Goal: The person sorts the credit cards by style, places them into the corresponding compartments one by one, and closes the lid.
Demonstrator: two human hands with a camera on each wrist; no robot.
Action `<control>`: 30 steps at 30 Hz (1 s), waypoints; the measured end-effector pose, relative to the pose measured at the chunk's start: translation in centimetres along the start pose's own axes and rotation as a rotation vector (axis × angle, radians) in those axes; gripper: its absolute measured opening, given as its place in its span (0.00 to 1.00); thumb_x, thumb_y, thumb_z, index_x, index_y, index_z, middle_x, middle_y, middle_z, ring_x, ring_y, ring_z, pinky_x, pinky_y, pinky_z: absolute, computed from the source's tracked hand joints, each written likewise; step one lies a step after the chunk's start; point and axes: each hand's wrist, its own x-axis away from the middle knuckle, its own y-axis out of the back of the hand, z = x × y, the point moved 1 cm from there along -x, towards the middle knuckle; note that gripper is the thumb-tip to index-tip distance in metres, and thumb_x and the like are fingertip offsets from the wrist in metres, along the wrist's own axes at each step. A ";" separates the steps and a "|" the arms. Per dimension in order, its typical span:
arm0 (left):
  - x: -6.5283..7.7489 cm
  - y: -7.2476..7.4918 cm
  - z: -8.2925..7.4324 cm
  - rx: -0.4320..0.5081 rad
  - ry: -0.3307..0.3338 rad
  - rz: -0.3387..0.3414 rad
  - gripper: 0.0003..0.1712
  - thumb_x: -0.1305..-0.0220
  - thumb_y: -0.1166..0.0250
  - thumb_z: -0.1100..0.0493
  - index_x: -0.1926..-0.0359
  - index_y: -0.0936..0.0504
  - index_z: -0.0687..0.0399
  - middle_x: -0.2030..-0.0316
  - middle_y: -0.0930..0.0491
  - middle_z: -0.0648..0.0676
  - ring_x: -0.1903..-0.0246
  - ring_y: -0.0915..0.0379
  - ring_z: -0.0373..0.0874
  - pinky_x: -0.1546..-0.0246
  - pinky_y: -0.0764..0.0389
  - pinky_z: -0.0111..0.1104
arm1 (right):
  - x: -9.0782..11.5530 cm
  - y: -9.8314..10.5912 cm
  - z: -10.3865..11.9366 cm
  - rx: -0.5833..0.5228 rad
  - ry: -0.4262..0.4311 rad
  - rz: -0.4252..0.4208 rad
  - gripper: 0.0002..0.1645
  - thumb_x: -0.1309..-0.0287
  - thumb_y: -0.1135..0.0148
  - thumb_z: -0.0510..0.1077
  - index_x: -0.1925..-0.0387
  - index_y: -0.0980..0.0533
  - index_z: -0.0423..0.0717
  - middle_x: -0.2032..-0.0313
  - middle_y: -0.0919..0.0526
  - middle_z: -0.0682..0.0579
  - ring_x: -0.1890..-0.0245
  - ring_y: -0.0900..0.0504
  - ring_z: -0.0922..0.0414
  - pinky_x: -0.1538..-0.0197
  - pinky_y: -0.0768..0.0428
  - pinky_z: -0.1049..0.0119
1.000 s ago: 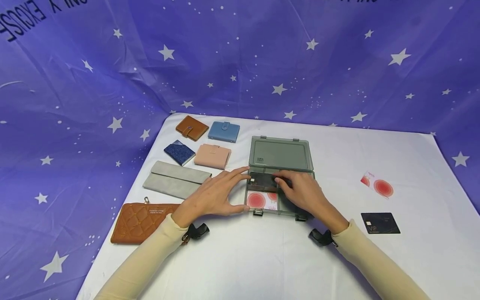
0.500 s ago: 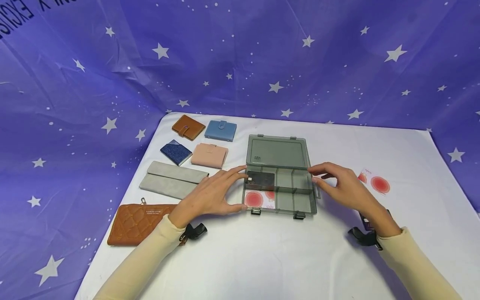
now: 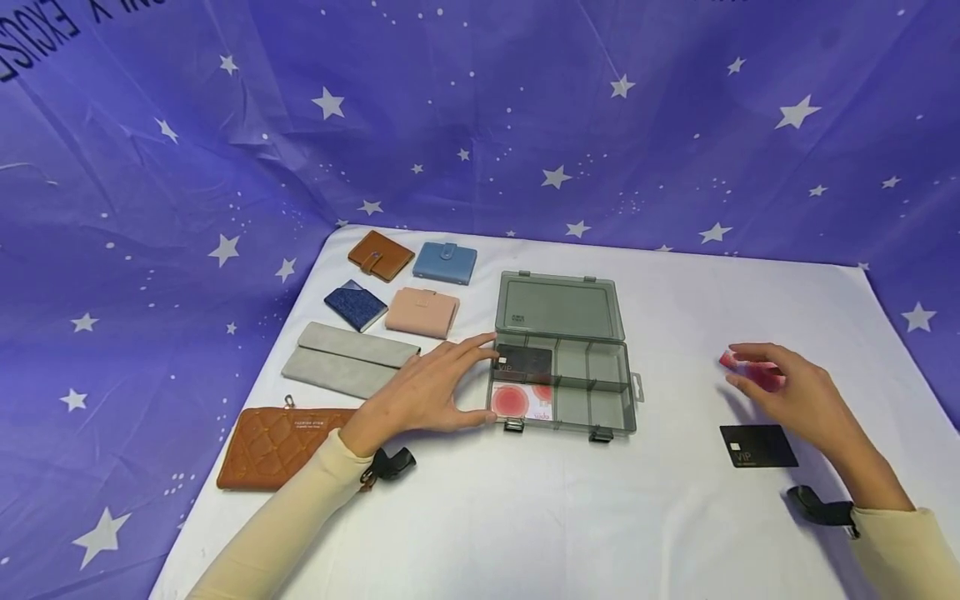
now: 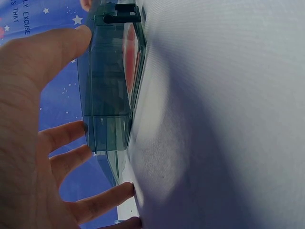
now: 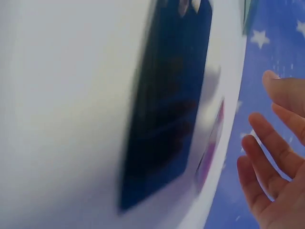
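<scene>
A grey-green see-through compartment box [image 3: 573, 408] lies with its lid laid back. In its left compartments are a black VIP card [image 3: 531, 360] at the back and a white card with red circles [image 3: 522, 402] at the front. My left hand [image 3: 420, 390] rests its spread fingertips and thumb against the box's left wall; the left wrist view shows the box wall [image 4: 107, 71] beside them. My right hand [image 3: 802, 404] hovers over a second red-circle card [image 3: 771, 380], partly covering it, with fingers loosely bent and nothing between them. A black VIP card [image 3: 759, 447] lies just in front.
Left of the box lie a brown wallet [image 3: 380, 256], a blue wallet [image 3: 445, 262], a navy card holder [image 3: 356, 305], a pink wallet [image 3: 423, 312], a grey long wallet [image 3: 348, 360] and a brown quilted purse [image 3: 277, 450]. A starry purple cloth [image 3: 480, 108] rises behind the white table.
My right hand has let go of the black card in the box's back-left compartment and moved right, over the loose red-circle card. My left hand has stayed at the box's left wall.
</scene>
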 end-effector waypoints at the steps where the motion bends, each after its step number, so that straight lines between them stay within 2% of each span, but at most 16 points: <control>1: 0.0 0.0 0.0 0.000 0.000 0.000 0.53 0.39 0.33 0.20 0.20 0.31 0.35 0.16 0.46 0.39 0.28 0.30 0.53 0.48 0.24 0.72 | 0.1 0.3 -0.5 0.014 -0.038 0.017 0.32 0.36 0.21 0.45 0.33 0.20 0.44 0.43 0.14 0.34 0.47 0.15 0.40 0.41 0.20 0.60; 3: 0.1 0.0 0.0 -0.002 0.002 0.000 0.53 0.40 0.33 0.20 0.20 0.31 0.36 0.16 0.46 0.39 0.28 0.30 0.53 0.48 0.23 0.72 | 0.4 0.6 -1.5 0.038 -0.112 0.055 0.34 0.33 0.24 0.49 0.31 0.23 0.41 0.38 0.19 0.29 0.45 0.20 0.27 0.43 0.21 0.38; 5: 0.1 0.0 0.0 -0.003 0.001 -0.001 0.53 0.40 0.33 0.20 0.20 0.31 0.36 0.16 0.46 0.39 0.29 0.30 0.52 0.48 0.23 0.71 | 0.6 0.7 -2.5 0.046 -0.152 0.079 0.36 0.31 0.25 0.50 0.29 0.26 0.37 0.36 0.23 0.25 0.43 0.24 0.22 0.47 0.29 0.22; 9: 0.1 0.0 0.0 -0.005 -0.001 0.002 0.52 0.39 0.33 0.20 0.20 0.31 0.35 0.16 0.46 0.38 0.29 0.29 0.51 0.50 0.21 0.68 | 1.1 0.7 -4.3 0.075 -0.138 0.077 0.38 0.36 0.22 0.45 0.31 0.27 0.32 0.37 0.24 0.22 0.44 0.24 0.23 0.46 0.29 0.25; 11: 0.1 0.0 -0.1 -0.007 -0.003 0.002 0.52 0.39 0.34 0.20 0.20 0.31 0.35 0.16 0.46 0.38 0.29 0.29 0.51 0.51 0.20 0.67 | 1.2 0.7 -4.9 0.085 -0.107 0.062 0.39 0.40 0.20 0.41 0.33 0.26 0.30 0.40 0.23 0.22 0.46 0.23 0.23 0.48 0.28 0.28; 13: 0.1 0.0 -0.1 -0.008 -0.003 0.000 0.52 0.39 0.34 0.20 0.20 0.31 0.35 0.16 0.46 0.37 0.30 0.29 0.50 0.51 0.20 0.66 | 1.2 0.7 -5.3 0.103 -0.079 0.047 0.39 0.44 0.19 0.38 0.34 0.25 0.30 0.42 0.21 0.23 0.48 0.22 0.24 0.49 0.27 0.36; 15: 0.1 0.0 -0.1 -0.008 -0.003 -0.003 0.52 0.39 0.34 0.19 0.20 0.31 0.35 0.16 0.46 0.38 0.30 0.29 0.50 0.51 0.20 0.66 | 1.1 0.8 -5.6 0.110 -0.068 0.041 0.39 0.45 0.19 0.38 0.35 0.25 0.29 0.43 0.20 0.23 0.50 0.21 0.25 0.51 0.27 0.37; 18: 0.0 0.0 0.0 -0.009 -0.007 -0.002 0.52 0.39 0.34 0.19 0.20 0.31 0.35 0.16 0.46 0.38 0.30 0.29 0.50 0.51 0.20 0.66 | 1.1 1.0 -5.7 0.117 -0.081 0.048 0.39 0.45 0.19 0.37 0.34 0.26 0.29 0.45 0.20 0.23 0.50 0.21 0.24 0.51 0.27 0.36; 20: 0.0 0.0 0.0 -0.008 -0.010 -0.002 0.52 0.39 0.34 0.19 0.21 0.31 0.36 0.16 0.46 0.39 0.30 0.29 0.50 0.51 0.20 0.65 | 1.0 1.1 -5.7 0.116 -0.102 0.063 0.39 0.44 0.20 0.38 0.34 0.27 0.28 0.45 0.20 0.22 0.50 0.22 0.23 0.50 0.28 0.29; 23: 0.0 0.0 0.0 -0.009 -0.010 -0.004 0.52 0.40 0.34 0.19 0.21 0.31 0.36 0.16 0.46 0.39 0.30 0.28 0.50 0.51 0.20 0.64 | 0.9 1.2 -5.6 0.121 -0.123 0.084 0.39 0.42 0.21 0.38 0.34 0.27 0.27 0.44 0.22 0.20 0.49 0.23 0.21 0.49 0.29 0.26; 30: 0.1 0.0 -0.1 -0.010 -0.003 0.001 0.52 0.39 0.34 0.19 0.21 0.31 0.35 0.16 0.47 0.37 0.29 0.29 0.51 0.49 0.21 0.67 | 0.8 1.2 -5.7 0.139 -0.126 0.065 0.36 0.46 0.19 0.36 0.39 0.24 0.25 0.46 0.23 0.19 0.49 0.26 0.25 0.50 0.30 0.29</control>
